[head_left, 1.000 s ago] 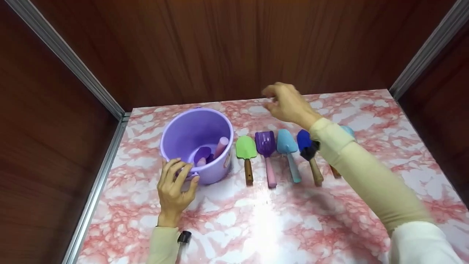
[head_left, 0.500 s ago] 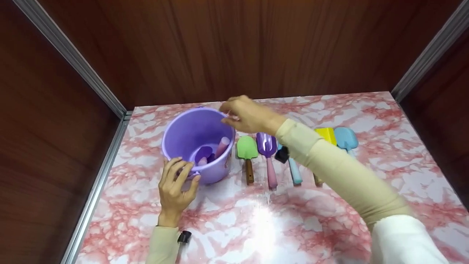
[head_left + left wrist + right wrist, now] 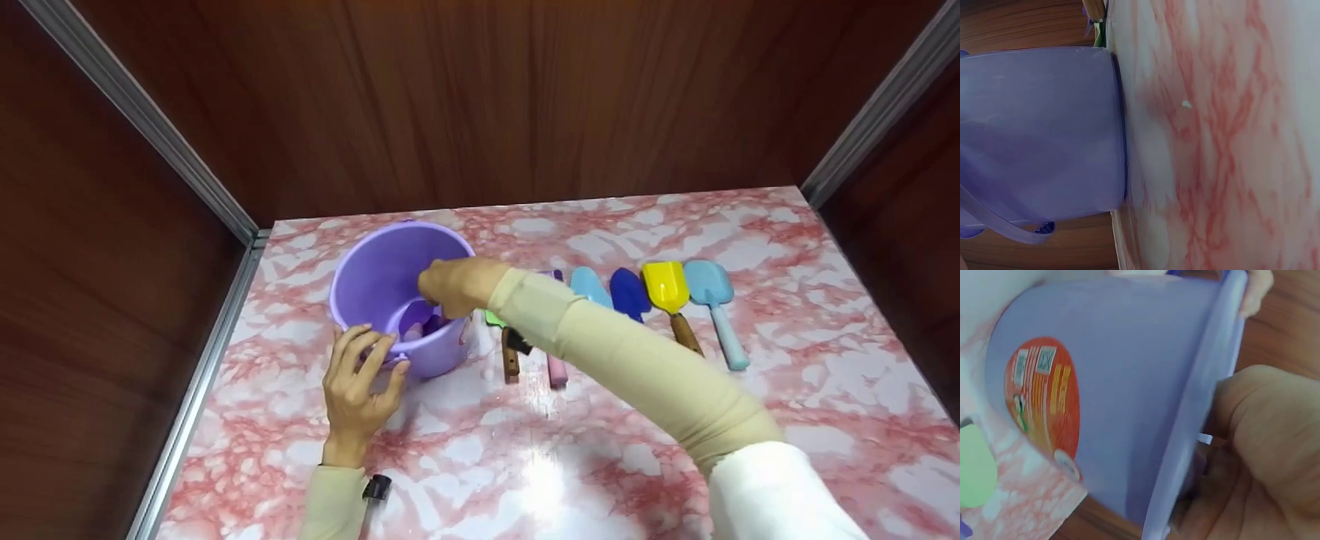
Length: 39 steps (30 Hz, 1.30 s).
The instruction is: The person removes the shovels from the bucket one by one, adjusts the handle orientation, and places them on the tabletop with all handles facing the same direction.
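A purple bucket point(image 3: 375, 281) stands on the table, tilted slightly in the head view. My left hand point(image 3: 358, 382) grips its near rim, fingers over the edge and thumb outside. Over the bucket's right rim, my right hand point(image 3: 459, 285) reaches down inside. Its fingertips are hidden there. In the right wrist view a pinkish handle point(image 3: 1198, 466) shows behind the rim, close to that hand; whether the fingers hold it is hidden. A purple scoop point(image 3: 411, 315) lies at the bucket's bottom, partly covered.
Right of the bucket lies a row of toy shovels: a green one point(image 3: 493, 318), one with a pink handle point(image 3: 556, 370), a light blue one point(image 3: 589, 283), a dark blue one point(image 3: 628, 291), a yellow one point(image 3: 665, 283) and a pale blue one point(image 3: 709, 282). Wooden panels point(image 3: 495, 105) enclose the marbled table point(image 3: 465, 465).
My right hand has swept left across the row of shovels and down into the bucket, uncovering the yellow and pale blue shovels. My left hand has stayed on the rim.
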Available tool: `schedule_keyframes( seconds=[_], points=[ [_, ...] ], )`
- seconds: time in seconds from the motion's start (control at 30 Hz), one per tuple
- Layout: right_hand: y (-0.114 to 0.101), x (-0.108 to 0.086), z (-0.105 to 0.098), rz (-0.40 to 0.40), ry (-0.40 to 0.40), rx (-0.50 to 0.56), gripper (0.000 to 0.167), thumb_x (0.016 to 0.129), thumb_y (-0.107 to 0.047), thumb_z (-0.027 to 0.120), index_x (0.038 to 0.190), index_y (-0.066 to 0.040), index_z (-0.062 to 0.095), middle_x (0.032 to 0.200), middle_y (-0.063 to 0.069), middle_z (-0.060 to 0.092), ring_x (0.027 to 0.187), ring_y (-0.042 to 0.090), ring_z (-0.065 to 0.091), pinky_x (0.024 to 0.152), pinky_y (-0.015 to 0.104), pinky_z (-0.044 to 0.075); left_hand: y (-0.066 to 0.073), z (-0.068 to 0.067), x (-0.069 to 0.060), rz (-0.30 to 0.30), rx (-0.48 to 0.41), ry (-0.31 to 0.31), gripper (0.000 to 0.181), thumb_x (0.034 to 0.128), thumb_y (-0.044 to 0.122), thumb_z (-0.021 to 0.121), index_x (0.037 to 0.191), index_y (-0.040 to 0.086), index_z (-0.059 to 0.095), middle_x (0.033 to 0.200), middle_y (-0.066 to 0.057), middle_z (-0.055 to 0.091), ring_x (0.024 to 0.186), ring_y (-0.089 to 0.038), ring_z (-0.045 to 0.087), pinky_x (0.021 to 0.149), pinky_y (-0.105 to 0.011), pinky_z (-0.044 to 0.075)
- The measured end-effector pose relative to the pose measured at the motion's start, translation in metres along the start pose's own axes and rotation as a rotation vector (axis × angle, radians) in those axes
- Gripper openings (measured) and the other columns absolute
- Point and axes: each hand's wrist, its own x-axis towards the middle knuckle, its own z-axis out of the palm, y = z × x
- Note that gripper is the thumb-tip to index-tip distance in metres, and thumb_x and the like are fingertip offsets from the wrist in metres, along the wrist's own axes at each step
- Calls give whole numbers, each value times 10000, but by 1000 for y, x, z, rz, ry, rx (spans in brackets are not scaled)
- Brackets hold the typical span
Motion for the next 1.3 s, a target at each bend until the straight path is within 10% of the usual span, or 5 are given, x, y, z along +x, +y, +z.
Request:
schedule_keyframes(
  seconds=[0.43,0.73,1.1,1.3],
  points=[
    [-55,26,7,348,-51,-264,389,1135,-231,456,1475,-212,642,1483,-24,647,1281,243,652,1044,478,547,2,5,-1,7,14,-1,384,1013,388,724,1112,26,806,1055,-165,752,1083,-410,703,1228,-593,432],
    [-51,28,4,325,-3,-429,379,1133,-221,456,1444,-222,671,1427,-33,690,1207,255,698,1024,514,576,1,3,-1,-7,11,7,386,1014,392,721,1111,29,808,1044,-160,751,1083,-402,699,1220,-608,435],
    [-43,17,-6,324,104,-539,322,1118,-212,476,1221,-166,777,1107,13,779,785,212,602,610,370,378,2,2,0,-28,22,-11,381,1011,398,725,1122,45,815,1062,-154,755,1106,-401,699,1218,-639,422],
    [-41,7,-15,335,168,-584,352,1122,-185,433,1196,-168,776,1099,40,787,929,203,699,757,356,456,2,2,0,-33,19,-10,373,1007,390,732,1122,45,817,1063,-154,755,1106,-398,698,1204,-652,430]
  ],
)
